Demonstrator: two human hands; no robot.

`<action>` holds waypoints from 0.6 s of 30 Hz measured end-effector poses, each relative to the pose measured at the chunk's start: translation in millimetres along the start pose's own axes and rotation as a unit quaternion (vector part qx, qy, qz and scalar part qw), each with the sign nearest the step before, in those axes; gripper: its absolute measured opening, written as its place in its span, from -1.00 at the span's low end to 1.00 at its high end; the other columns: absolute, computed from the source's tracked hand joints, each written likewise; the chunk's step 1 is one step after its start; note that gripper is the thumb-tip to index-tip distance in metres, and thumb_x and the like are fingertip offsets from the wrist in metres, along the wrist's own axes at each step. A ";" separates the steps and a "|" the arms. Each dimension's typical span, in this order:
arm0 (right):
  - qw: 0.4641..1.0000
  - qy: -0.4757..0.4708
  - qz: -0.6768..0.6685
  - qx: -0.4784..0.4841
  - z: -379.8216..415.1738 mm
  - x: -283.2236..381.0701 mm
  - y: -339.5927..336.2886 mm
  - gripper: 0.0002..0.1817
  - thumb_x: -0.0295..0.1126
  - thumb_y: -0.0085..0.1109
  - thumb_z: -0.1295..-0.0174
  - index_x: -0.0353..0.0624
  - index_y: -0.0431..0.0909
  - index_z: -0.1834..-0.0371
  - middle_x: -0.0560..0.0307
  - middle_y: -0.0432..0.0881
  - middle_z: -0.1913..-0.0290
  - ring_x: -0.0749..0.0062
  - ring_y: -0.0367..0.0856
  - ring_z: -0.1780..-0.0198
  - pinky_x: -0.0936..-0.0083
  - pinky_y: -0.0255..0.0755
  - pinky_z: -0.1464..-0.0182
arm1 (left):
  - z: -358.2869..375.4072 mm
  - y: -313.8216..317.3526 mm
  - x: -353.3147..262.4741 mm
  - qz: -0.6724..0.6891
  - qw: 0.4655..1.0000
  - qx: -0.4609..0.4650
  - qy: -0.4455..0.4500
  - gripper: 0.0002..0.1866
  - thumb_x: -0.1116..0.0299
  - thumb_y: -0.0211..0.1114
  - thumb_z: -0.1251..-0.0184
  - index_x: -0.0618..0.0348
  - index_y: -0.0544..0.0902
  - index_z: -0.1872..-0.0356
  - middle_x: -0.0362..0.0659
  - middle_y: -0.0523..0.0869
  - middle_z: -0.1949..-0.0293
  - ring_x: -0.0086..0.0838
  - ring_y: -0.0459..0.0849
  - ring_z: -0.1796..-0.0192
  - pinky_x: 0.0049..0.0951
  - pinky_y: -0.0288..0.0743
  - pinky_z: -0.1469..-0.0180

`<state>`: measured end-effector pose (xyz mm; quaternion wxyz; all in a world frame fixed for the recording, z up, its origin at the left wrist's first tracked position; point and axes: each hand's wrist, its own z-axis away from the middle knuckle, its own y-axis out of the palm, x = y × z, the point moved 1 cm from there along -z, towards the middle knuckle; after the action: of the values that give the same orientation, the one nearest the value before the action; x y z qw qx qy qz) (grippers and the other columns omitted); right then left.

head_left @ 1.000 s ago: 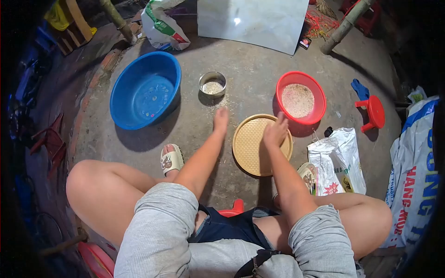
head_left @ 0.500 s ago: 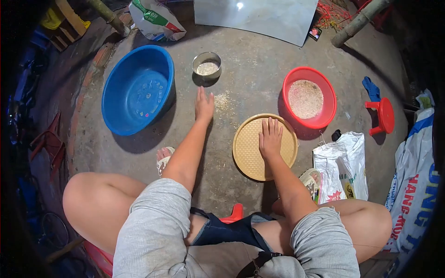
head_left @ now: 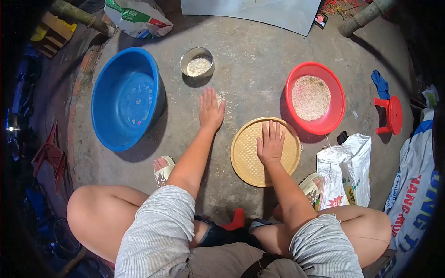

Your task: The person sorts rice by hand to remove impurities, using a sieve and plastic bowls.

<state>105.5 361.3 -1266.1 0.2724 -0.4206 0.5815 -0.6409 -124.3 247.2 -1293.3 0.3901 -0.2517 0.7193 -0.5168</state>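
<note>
The large white sack (head_left: 419, 185) at the right carries big blue letters that read "ONG T", partly folded out of sight, and red capitals that read "HANG", then a word starting "MO"; its smaller blue print is unclear. On the green band of the printed bag (head_left: 139, 18) at the top, upside-down white letters read "HEO T". The crumpled white bag (head_left: 354, 162) shows "N B" in green; the print on its red starburst (head_left: 335, 201) is too small to read.
</note>
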 end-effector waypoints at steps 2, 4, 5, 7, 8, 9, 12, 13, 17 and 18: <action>1.000 0.000 -0.001 -0.001 -2.6 -0.3 0.1 -0.37 -0.13 0.02 -0.16 -0.02 0.17 -0.32 0.03 0.07 -0.39 0.04 -0.09 -0.43 -0.01 -0.26 -0.39 | -16.8 -1.9 -10.2 0.052 0.995 0.034 0.082 -0.40 0.11 -0.07 -0.36 0.24 0.15 -0.32 0.01 0.13 -0.37 -0.25 0.05 -0.42 -0.27 -0.11 -0.42; 1.000 -0.003 -0.003 0.001 -1.8 0.8 0.9 -0.37 -0.13 0.02 -0.16 -0.02 0.18 -0.32 0.04 0.07 -0.39 0.03 -0.09 -0.43 -0.01 -0.25 -0.39 | -19.2 -1.0 -9.5 0.070 0.992 0.036 0.094 -0.44 0.16 -0.07 -0.36 0.20 0.17 -0.32 -0.03 0.17 -0.36 -0.24 0.09 -0.41 -0.25 -0.07 -0.41; 1.000 -0.002 -0.003 0.000 -1.8 1.3 0.8 -0.37 -0.13 0.02 -0.16 -0.02 0.18 -0.31 0.04 0.08 -0.39 0.03 -0.09 -0.43 -0.01 -0.24 -0.38 | -18.1 -2.5 -9.2 0.086 0.990 0.033 0.106 -0.48 0.20 -0.07 -0.37 0.16 0.20 -0.31 -0.06 0.21 -0.35 -0.24 0.14 -0.39 -0.23 -0.02 -0.39; 1.000 -0.004 -0.002 -0.002 -3.3 -0.2 0.0 -0.38 -0.13 0.02 -0.16 -0.03 0.19 -0.31 0.04 0.08 -0.39 0.03 -0.09 -0.43 -0.02 -0.24 -0.38 | -15.3 -5.4 -5.8 0.100 0.986 0.042 0.128 -0.50 0.24 -0.06 -0.36 0.14 0.24 -0.29 -0.08 0.24 -0.33 -0.24 0.17 -0.37 -0.24 0.01 -0.38; 1.000 -0.004 -0.004 -0.006 -3.2 -0.2 0.2 -0.38 -0.13 0.02 -0.16 -0.03 0.19 -0.31 0.03 0.08 -0.39 0.03 -0.08 -0.43 -0.02 -0.24 -0.38 | -13.7 -7.3 -4.7 0.112 0.980 0.052 0.154 -0.52 0.27 -0.04 -0.35 0.12 0.27 -0.28 -0.10 0.28 -0.31 -0.24 0.21 -0.36 -0.24 0.04 -0.37; 1.000 -0.003 -0.008 -0.010 -2.7 0.8 0.4 -0.38 -0.13 0.02 -0.15 -0.03 0.20 -0.30 0.03 0.08 -0.38 0.03 -0.08 -0.43 -0.02 -0.23 -0.38 | -12.1 -8.4 -3.3 0.110 0.980 0.052 0.155 -0.52 0.27 -0.04 -0.35 0.12 0.27 -0.28 -0.10 0.28 -0.31 -0.24 0.21 -0.36 -0.24 0.04 -0.37; 1.000 -0.006 -0.001 -0.012 -2.1 1.4 -0.7 -0.39 -0.13 0.02 -0.16 -0.03 0.20 -0.30 0.03 0.08 -0.38 0.02 -0.08 -0.43 -0.02 -0.23 -0.38 | 1.6 -12.5 1.3 0.126 0.976 0.050 0.168 -0.55 0.31 0.04 -0.30 0.07 0.34 -0.23 -0.14 0.35 -0.27 -0.27 0.28 -0.32 -0.28 0.14 -0.33; 1.000 -0.008 -0.002 -0.014 -2.2 1.5 -0.7 -0.39 -0.13 0.02 -0.16 -0.03 0.20 -0.30 0.03 0.08 -0.38 0.02 -0.08 -0.43 -0.02 -0.23 -0.38 | 8.2 -13.2 1.2 0.145 0.975 0.037 0.164 -0.57 0.34 0.07 -0.29 0.07 0.39 -0.20 -0.13 0.39 -0.23 -0.24 0.33 -0.28 -0.28 0.19 -0.30; 1.000 -0.009 -0.004 -0.023 0.6 2.1 1.7 -0.41 -0.14 0.01 -0.17 -0.04 0.22 -0.28 0.03 0.08 -0.38 0.02 -0.09 -0.43 -0.02 -0.23 -0.38 | 31.6 -16.5 1.1 0.183 0.974 0.005 0.131 -0.64 0.47 0.16 -0.20 0.07 0.52 -0.06 -0.13 0.53 -0.08 -0.22 0.47 -0.12 -0.32 0.37 -0.13; 1.000 -0.010 -0.002 -0.027 1.1 2.3 1.6 -0.41 -0.13 0.01 -0.17 -0.04 0.23 -0.27 0.03 0.08 -0.39 0.02 -0.09 -0.43 -0.02 -0.23 -0.38 | 36.5 -14.1 2.7 0.183 0.974 0.002 0.131 -0.64 0.47 0.16 -0.20 0.07 0.52 -0.06 -0.13 0.53 -0.08 -0.22 0.47 -0.12 -0.32 0.37 -0.13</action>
<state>105.0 358.5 -1267.1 0.2659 -0.4350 0.5949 -0.6215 -96.5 220.4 -1286.7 0.3811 -0.0452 0.7969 -0.4665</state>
